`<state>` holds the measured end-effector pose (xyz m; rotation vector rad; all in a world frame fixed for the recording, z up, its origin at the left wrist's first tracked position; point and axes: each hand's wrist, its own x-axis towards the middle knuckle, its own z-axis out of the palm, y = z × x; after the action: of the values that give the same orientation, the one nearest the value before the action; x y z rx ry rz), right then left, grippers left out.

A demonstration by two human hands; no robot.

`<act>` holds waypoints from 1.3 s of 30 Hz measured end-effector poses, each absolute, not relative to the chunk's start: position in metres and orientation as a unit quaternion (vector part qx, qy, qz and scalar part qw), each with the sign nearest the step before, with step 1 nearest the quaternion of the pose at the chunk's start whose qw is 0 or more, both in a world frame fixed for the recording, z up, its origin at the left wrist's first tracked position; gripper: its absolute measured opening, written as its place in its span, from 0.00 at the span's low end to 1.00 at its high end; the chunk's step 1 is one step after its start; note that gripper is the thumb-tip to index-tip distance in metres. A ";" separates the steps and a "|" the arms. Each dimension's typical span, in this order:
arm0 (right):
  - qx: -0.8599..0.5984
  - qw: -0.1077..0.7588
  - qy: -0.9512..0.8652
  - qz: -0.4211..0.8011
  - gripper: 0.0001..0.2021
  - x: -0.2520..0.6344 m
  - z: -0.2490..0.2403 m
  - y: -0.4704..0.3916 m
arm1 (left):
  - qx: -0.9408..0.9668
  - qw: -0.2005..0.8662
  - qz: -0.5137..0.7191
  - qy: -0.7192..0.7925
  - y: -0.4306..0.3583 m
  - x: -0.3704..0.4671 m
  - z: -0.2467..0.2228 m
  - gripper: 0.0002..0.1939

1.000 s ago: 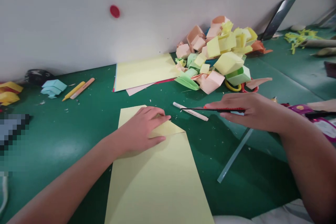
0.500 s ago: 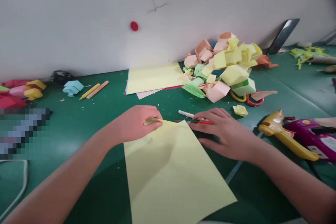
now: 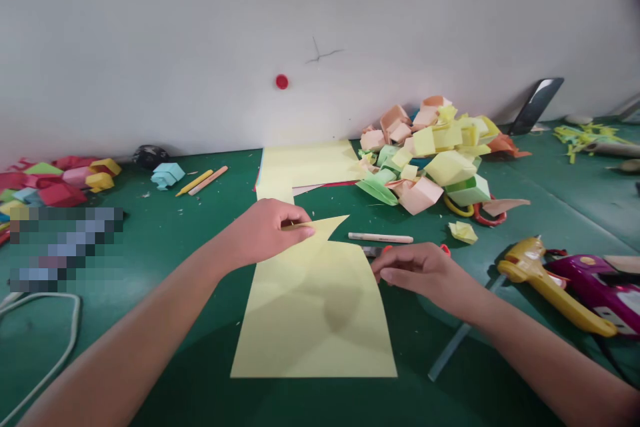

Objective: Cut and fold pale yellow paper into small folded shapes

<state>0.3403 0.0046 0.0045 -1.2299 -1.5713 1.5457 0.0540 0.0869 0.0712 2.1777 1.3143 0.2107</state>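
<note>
A sheet of pale yellow paper [image 3: 310,327] lies on the green table before me, with a narrow part partly cut from its far edge and ending in a point. My left hand [image 3: 270,230] pinches that partly cut part between thumb and fingers, lifting it a little. On the other side, my right hand [image 3: 423,273] has its thumb and fingertips closed at the sheet's right edge. Scissors [image 3: 373,251] with red handles lie just behind the right hand, which partly covers them. A white pen [image 3: 381,238] rests beyond the scissors.
Folded paper pieces [image 3: 425,153] are heaped by the wall, beside stacked paper [image 3: 315,163]. A yellow glue gun [image 3: 555,287] and purple power strip [image 3: 605,280] sit right, near a glue stick [image 3: 460,347]. Two pencils [image 3: 203,181] and more folded paper [image 3: 65,183] lie left.
The yellow sheet has turned and now lies straighter, its pointed cut part raised. My right hand has moved from the scissors to the sheet's right edge. The view has tilted slightly up.
</note>
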 end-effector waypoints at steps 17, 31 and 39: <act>-0.581 0.217 -0.657 0.429 0.27 0.337 -0.016 0.005 | 0.809 0.345 0.071 0.472 0.096 0.048 0.067 0.17; -0.553 0.191 -0.662 0.468 0.25 0.339 -0.012 0.003 | 0.831 0.313 0.052 0.457 0.098 0.044 0.069 0.18; -0.552 0.178 -0.665 0.471 0.24 0.338 -0.008 0.002 | 0.840 0.311 0.035 0.442 0.101 0.039 0.074 0.17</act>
<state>0.3385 0.0016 -0.0082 -1.5616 -1.8796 1.3320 0.0386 0.1007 0.0737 2.2184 1.1672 0.0923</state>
